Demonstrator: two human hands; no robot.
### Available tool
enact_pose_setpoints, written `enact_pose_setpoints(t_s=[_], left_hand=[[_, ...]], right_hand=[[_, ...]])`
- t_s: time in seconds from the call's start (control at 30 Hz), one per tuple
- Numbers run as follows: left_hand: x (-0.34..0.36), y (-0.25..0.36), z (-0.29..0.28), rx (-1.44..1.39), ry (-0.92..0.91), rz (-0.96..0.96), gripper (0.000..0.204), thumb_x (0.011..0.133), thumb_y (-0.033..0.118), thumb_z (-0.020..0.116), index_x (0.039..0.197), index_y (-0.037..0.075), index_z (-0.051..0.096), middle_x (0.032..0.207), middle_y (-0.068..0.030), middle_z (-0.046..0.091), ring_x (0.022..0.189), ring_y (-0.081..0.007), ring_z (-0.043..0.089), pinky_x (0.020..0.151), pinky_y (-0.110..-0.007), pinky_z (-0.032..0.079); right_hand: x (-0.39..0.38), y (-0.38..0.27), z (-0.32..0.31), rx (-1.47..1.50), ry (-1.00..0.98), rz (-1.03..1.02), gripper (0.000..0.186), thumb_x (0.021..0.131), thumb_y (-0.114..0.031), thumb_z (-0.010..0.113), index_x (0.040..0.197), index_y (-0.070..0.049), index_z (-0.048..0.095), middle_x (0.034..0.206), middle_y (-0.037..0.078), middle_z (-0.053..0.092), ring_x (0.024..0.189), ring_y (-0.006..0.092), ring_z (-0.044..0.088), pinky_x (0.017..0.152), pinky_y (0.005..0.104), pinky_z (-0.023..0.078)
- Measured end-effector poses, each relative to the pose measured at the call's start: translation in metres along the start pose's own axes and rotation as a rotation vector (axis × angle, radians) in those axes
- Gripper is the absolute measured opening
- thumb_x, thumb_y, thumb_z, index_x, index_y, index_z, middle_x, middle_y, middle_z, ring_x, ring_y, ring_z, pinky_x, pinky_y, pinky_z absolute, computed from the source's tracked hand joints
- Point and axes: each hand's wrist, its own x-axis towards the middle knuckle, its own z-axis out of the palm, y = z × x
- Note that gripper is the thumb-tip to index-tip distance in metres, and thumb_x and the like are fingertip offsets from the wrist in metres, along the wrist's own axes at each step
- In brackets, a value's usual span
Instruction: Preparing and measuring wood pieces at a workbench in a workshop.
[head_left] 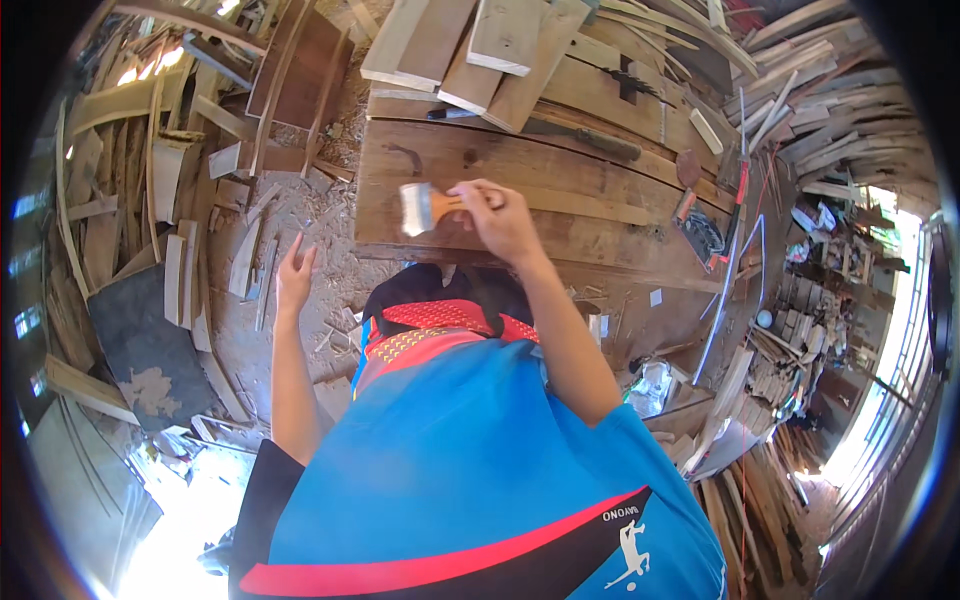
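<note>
My right hand (497, 222) is closed round the orange-brown wooden handle of a flat paintbrush (427, 208). Its metal ferrule and pale bristles point left, over the near left part of a wooden workbench (540, 165). Whether the bristles touch the bench top is hard to tell. Out past the bench's left edge, my left hand (294, 274) hangs in the air above the shaving-strewn floor, fingers partly stretched and apart, holding nothing. A dark marker-like stick (451, 114) lies on the bench beside the boards.
Planed boards (470, 60) are stacked at the bench's far left. A dark long tool (608, 143) and a black-and-grey object (703, 236) lie on the bench. Scrap wood (180, 200) leans at left; more timber (840, 120) is piled at right. A clear plastic container (651, 388) sits lower right.
</note>
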Motion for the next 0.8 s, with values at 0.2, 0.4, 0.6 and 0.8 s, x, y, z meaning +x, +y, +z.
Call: enact_pose_setpoints(t_s=[0.2,0.4,0.6,0.8], left_hand=[[-0.046,-0.143,-0.002,-0.242,-0.010,-0.557,0.059,0.103,0.042,0.061,0.151,0.008,0.051,0.124,-0.0123,0.074,0.086,-0.0249,0.075,0.070,-0.032,0.056],[-0.078,-0.163,0.026,-0.099,-0.161,-0.839,0.052,0.103,0.043,0.060,0.141,0.008,0.056,0.129,-0.0118,0.072,0.089,-0.0275,0.074,0.071,-0.039,0.057],[-0.046,-0.087,0.073,-0.156,-0.140,-0.652,0.056,0.103,0.048,0.058,0.145,0.010,0.052,0.136,-0.0102,0.069,0.108,-0.0304,0.072,0.093,-0.044,0.053],[-0.041,-0.010,0.110,-0.181,-0.106,-0.481,0.057,0.104,0.048,0.058,0.144,0.009,0.054,0.133,-0.0103,0.071,0.109,-0.0267,0.073,0.091,-0.040,0.054]], right_hand=[[-0.045,0.015,-0.166,-0.119,0.549,0.103,0.035,0.106,-0.033,0.059,0.098,-0.004,0.078,0.074,0.000,0.070,0.061,0.0090,0.063,0.055,0.0240,0.047],[-0.095,0.015,-0.255,-0.928,0.986,0.059,0.031,0.104,-0.031,0.061,0.099,-0.005,0.076,0.069,0.004,0.067,0.068,0.0113,0.065,0.064,0.0322,0.051],[-0.085,0.026,-0.274,-0.244,0.441,0.106,0.028,0.107,-0.030,0.059,0.105,-0.011,0.079,0.075,-0.002,0.069,0.063,0.0070,0.060,0.056,0.0237,0.045],[-0.086,0.001,-0.362,-0.648,0.736,0.046,0.025,0.103,-0.025,0.065,0.103,-0.003,0.075,0.072,0.001,0.067,0.068,0.0060,0.061,0.062,0.0252,0.045]])
